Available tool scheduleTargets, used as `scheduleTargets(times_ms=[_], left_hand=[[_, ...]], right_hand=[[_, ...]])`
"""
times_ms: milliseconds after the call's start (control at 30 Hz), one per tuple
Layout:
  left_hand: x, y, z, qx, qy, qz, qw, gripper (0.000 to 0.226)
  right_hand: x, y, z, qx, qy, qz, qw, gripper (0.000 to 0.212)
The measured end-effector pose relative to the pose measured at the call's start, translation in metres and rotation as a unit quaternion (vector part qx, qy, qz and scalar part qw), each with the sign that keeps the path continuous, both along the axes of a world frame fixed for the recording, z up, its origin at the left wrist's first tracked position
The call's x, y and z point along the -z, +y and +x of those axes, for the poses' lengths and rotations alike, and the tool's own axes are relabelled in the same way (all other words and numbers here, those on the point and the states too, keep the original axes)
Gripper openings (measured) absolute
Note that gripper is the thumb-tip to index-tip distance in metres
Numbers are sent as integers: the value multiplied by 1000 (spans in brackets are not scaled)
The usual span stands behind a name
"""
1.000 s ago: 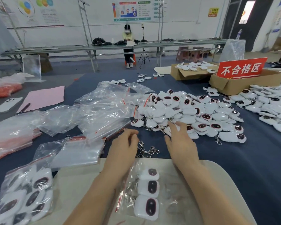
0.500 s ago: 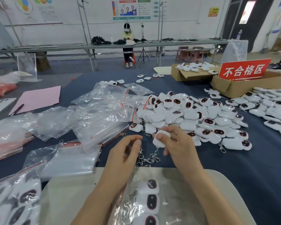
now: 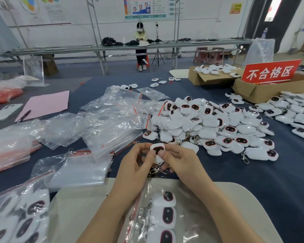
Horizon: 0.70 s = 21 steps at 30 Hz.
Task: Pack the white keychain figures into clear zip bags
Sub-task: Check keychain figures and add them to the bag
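While the blue-clothed table (image 3: 253, 186) carries the bulk stock, the step in hand is judged to be the checking of one figure before bagging. A large heap of white keychain figures (image 3: 209, 127) is noted at centre right, with loose empty zip bags (image 3: 111, 123) spread to its left. Nearest the person, a beige board (image 3: 81, 207) is found bearing a part-filled bag (image 3: 182, 216), in which three figures are laid in a row, faces up. Beyond that board's far edge, the left hand (image 3: 135, 167) and right hand (image 3: 182, 163) are both closed on a single held figure (image 3: 158, 149). It is pinched between them, thumbs on its dark face side and fingers curled behind. Its metal clasp (image 3: 154, 172) is seen hanging below, between the palms.

It is recommended that the face be inspected for marks while so held. The clasp and chain should be gathered against the body before insertion, and the figure slid in face up beside the three already placed. The red zip strip (image 3: 134, 218), lying close beside the left forearm, should be kept free of chain links, or a full seal is unlikely to be obtained.
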<state>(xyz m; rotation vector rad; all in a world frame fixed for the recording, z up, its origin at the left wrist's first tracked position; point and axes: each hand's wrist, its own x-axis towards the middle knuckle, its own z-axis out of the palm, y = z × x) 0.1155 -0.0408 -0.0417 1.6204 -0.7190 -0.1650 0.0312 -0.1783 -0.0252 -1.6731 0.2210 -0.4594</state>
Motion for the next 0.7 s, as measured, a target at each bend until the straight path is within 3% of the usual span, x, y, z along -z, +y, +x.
scheduleTargets(times_ms=[167, 700], left_hand=[[0, -1, 2, 11, 18, 3, 1000, 12], [-8, 2, 4, 33, 31, 13, 999, 13]], right_hand=[[-2, -4, -1, -19, -3, -15, 1000, 38], [-2, -3, -5, -13, -6, 4, 1000, 24]])
